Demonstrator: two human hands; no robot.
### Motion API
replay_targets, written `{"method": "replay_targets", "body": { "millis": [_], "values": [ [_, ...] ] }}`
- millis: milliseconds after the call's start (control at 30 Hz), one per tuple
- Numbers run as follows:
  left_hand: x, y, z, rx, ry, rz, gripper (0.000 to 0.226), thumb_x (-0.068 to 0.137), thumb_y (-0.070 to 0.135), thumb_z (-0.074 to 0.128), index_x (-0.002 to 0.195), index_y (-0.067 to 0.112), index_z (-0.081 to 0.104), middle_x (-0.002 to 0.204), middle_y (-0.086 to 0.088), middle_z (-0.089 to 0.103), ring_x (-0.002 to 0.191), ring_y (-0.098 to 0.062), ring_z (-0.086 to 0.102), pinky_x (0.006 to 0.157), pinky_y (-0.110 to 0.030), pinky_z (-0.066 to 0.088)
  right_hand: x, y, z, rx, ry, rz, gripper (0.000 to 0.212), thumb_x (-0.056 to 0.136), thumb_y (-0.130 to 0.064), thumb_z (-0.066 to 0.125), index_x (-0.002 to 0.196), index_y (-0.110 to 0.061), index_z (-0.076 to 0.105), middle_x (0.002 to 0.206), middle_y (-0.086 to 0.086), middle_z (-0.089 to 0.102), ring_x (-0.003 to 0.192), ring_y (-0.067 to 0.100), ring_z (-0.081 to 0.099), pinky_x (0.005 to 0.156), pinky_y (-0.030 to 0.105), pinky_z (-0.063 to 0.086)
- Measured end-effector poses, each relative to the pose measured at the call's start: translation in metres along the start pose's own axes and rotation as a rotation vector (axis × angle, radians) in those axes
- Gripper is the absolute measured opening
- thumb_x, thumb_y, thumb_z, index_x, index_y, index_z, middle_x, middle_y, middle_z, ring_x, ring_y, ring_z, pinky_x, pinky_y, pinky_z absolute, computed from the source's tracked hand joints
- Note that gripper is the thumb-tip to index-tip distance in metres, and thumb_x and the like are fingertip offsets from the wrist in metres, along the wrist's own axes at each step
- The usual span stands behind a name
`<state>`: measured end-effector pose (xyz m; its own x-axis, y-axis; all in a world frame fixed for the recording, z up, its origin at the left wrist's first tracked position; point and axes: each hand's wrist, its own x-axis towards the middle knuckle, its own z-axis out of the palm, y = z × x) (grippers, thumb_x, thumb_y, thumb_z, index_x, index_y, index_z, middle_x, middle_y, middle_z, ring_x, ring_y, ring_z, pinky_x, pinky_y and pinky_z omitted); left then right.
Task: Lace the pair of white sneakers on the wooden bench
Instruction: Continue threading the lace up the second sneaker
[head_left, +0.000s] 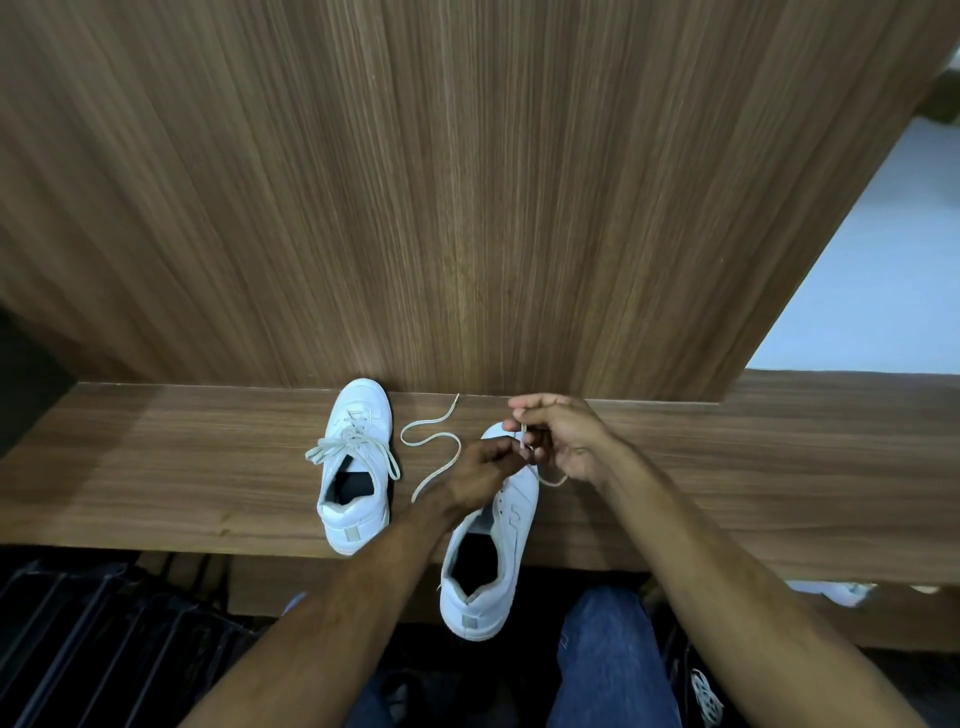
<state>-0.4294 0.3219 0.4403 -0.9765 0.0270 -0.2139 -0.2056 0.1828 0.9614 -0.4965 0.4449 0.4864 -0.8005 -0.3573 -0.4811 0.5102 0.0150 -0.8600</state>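
Two white sneakers lie on the wooden bench (156, 467). The left sneaker (356, 462) is laced and tied in a bow, toe toward the wall. The right sneaker (488, 551) hangs with its heel over the bench's front edge. A loose white lace (436, 447) snakes across the bench from it toward the wall. My left hand (485, 470) is curled over the right sneaker's eyelet area and pinches the lace there. My right hand (563, 436) pinches the other lace end upright above the toe, with a small loop hanging below it.
A tall wood-grain panel (467, 182) rises right behind the bench. Dark slatted shelving (104, 639) sits below the bench at left. My blue-jeaned legs (608, 665) are at the bottom, with other shoes (706, 696) on the floor at right.
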Motion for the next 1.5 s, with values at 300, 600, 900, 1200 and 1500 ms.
{"method": "replay_targets", "body": {
  "millis": [300,600,900,1200,1500],
  "values": [
    [-0.012,-0.01,-0.064,0.126,0.05,-0.122,0.024,0.089,0.013,0.048,0.07,0.014,0.062,0.075,-0.005,0.064,0.07,-0.01,0.052,0.068,-0.022,0.04,0.02,0.03,-0.047,0.083,0.361,0.069,0.021,0.091,0.003,0.05,0.089,-0.015,0.06,0.073,0.007,0.067,0.036,0.003,0.046,0.035,0.013,0.039],
    [-0.005,-0.004,-0.065,0.11,0.166,-0.016,0.017,0.093,0.002,0.053,0.08,0.008,0.063,0.059,-0.002,0.058,0.052,-0.003,0.053,0.061,-0.015,0.044,0.014,0.058,-0.037,-0.921,0.372,-0.345,0.017,0.086,-0.025,0.065,0.102,-0.029,0.071,0.11,-0.004,0.056,0.089,0.017,0.061,0.085,0.032,0.051],
    [0.0,-0.005,-0.051,0.187,0.086,0.015,0.015,0.092,0.002,0.057,0.081,0.006,0.066,0.064,0.004,0.061,0.057,-0.006,0.054,0.062,-0.023,0.049,0.013,0.045,-0.017,-1.097,0.209,-0.535,0.017,0.09,-0.015,0.057,0.09,-0.012,0.074,0.096,0.0,0.062,0.087,0.018,0.058,0.071,0.024,0.037],
    [-0.011,-0.036,-0.083,0.259,0.266,-0.04,0.016,0.087,0.012,0.066,0.074,0.02,0.071,0.063,0.004,0.059,0.062,-0.006,0.05,0.064,-0.02,0.041,0.018,0.043,-0.089,-0.879,0.713,-0.155,0.024,0.089,-0.022,0.056,0.107,-0.015,0.07,0.117,0.018,0.066,0.109,0.039,0.061,0.089,0.039,0.048],
    [0.0,-0.033,-0.043,0.389,0.106,0.056,0.01,0.085,0.008,0.068,0.076,0.006,0.073,0.059,0.015,0.057,0.053,0.008,0.048,0.061,-0.016,0.039,0.014,0.076,-0.018,-1.207,0.008,-0.658,0.033,0.086,-0.022,0.063,0.119,-0.022,0.066,0.12,0.0,0.065,0.113,0.02,0.057,0.093,0.035,0.046]
  ]
}}
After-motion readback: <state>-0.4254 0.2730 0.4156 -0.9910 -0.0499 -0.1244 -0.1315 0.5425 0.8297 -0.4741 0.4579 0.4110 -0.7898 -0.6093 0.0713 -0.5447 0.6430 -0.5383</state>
